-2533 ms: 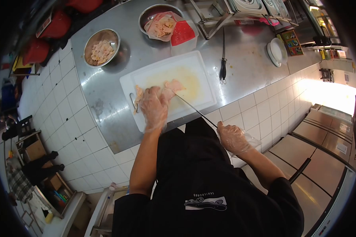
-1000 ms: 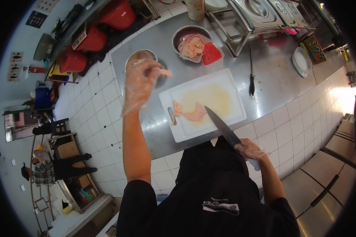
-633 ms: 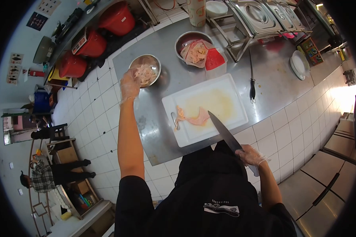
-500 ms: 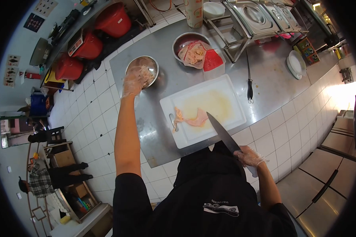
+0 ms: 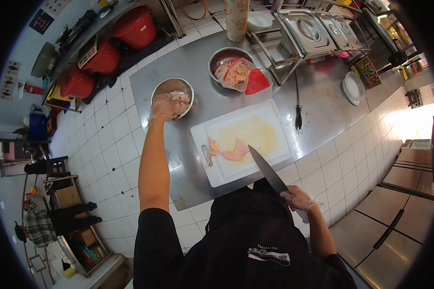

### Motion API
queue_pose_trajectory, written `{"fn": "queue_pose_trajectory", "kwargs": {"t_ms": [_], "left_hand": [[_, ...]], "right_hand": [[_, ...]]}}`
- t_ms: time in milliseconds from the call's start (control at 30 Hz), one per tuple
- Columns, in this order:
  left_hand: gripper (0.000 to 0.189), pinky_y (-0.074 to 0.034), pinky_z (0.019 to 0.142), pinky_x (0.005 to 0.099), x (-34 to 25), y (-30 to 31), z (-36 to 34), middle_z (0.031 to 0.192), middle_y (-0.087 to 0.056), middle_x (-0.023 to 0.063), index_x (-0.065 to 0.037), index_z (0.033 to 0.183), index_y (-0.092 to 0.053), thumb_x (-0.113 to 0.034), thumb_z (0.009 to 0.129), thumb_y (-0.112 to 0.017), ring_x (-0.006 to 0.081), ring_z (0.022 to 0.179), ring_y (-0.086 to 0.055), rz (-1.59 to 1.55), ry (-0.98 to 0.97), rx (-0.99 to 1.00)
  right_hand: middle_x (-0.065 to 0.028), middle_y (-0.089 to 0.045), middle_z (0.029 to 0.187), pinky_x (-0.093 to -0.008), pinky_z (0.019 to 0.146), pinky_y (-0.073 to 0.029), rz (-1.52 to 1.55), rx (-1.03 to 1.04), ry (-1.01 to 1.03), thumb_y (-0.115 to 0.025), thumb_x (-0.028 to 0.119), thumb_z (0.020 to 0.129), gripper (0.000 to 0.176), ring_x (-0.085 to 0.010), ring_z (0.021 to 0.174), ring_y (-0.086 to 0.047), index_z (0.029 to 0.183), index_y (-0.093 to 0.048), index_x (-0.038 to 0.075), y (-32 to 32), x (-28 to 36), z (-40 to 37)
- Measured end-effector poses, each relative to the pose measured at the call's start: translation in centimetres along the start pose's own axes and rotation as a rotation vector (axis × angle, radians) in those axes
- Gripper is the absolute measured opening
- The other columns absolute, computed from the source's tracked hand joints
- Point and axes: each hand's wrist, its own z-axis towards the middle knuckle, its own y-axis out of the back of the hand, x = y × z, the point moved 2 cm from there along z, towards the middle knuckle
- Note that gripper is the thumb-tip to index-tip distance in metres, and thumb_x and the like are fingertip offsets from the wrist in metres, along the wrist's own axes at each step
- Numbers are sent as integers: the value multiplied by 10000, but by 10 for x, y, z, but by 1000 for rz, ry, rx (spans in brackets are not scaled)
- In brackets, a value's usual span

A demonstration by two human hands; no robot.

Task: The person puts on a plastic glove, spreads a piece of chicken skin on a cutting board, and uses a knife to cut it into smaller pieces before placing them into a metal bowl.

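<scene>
My right hand (image 5: pixel 299 198), in a clear plastic glove, grips a large kitchen knife (image 5: pixel 269 176). Its blade slants up and left, with the tip over the near edge of a piece of raw chicken skin (image 5: pixel 236 151). That skin lies on a white cutting board (image 5: pixel 226 174) with yellowish wet stains. Also gloved, my left hand (image 5: pixel 163 107) reaches over the near left rim into a steel bowl (image 5: pixel 171 85). Raw chicken pieces (image 5: pixel 180 102) are in this bowl at my fingers. The fingertips are hidden among the meat, so I cannot tell whether they hold a piece.
A second steel bowl (image 5: pixel 218 55) holds raw chicken in a red-and-clear plastic bag (image 5: pixel 258 83). A sharpening steel (image 5: pixel 299 113) lies right of the board. Lidded steel pans (image 5: pixel 306 31) stand on a rack at the back. White dishes (image 5: pixel 353 88) are far right. A person (image 5: pixel 41 226) is at far left.
My left hand is a little lower at the bowl, and more of the chicken shows beside it. The knife stays in my right hand near the skin. The whole view has shifted slightly.
</scene>
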Motion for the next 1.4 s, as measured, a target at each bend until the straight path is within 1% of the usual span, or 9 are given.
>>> {"fn": "queue_pose_trajectory", "kwargs": {"t_ms": [200,400,500,567,633,733,867,1133,1400], "left_hand": [[344,-526,1034,450,-34,60,-46,1230,-742,208,-119,1273,-750,-179,946,-666,365,1159,-703,-21,19,-26],[252,-554,922,470,-55,50,-98,1012,-761,168,-105,1165,-748,-168,927,-694,353,981,-726,-159,-141,-224],[255,-547,870,479,-86,11,-135,953,-737,148,-103,1154,-729,-175,909,-729,340,908,-711,-215,-171,-22],[298,-542,891,463,-102,-42,-159,1009,-729,137,-94,1161,-714,-188,882,-755,332,993,-702,-212,-295,40],[308,-530,936,450,-130,-74,-188,1032,-729,122,-82,1156,-712,-172,869,-782,312,1056,-682,72,-375,36],[281,-499,950,481,-142,-104,-217,1086,-717,154,-61,1094,-703,-183,850,-770,336,1103,-656,80,-342,-9],[245,-485,925,492,-140,-120,-233,1047,-699,153,-49,1031,-690,-181,837,-759,329,1049,-650,136,-285,-30],[245,-481,922,490,-135,-127,-224,967,-683,120,-73,1019,-684,-188,825,-780,341,1036,-633,109,-313,34],[172,-476,921,510,-154,-130,-235,949,-698,126,-78,944,-702,-187,837,-782,355,1033,-645,68,-205,-163]], "right_hand": [[-82,-569,572,-386,525,-467,-12,4,-7,-593,299,1045,338,-185,482,-564,917,-588,-14,5,7,1],[-121,-598,663,-392,535,-499,-50,-8,-12,-582,229,1023,269,-197,529,-591,1026,-625,-36,19,11,-6],[-168,-645,717,-447,587,-516,-96,-50,15,-574,255,1032,295,-268,593,-646,1011,-630,-34,23,24,-4],[-235,-701,854,-555,709,-536,-359,-283,196,-569,302,1044,312,-405,755,-698,1081,-609,-6,16,4,19],[-249,-712,919,-600,768,-534,-629,-485,121,-568,318,1046,313,-458,834,-698,1108,-588,12,14,24,33],[-220,-717,911,-586,770,-550,-668,-679,295,-573,301,1045,278,-445,836,-706,1111,-556,32,26,29,68],[-207,-712,888,-559,723,-554,-553,-684,447,-575,258,1040,228,-443,809,-701,1066,-550,33,42,52,73],[-194,-692,901,-552,737,-545,-594,-672,432,-661,253,994,271,-429,804,-697,1085,-525,37,19,65,92],[-193,-670,929,-528,755,-541,-578,-733,509,-780,308,925,464,-419,821,-678,1173,-525,12,75,62,127]]}}
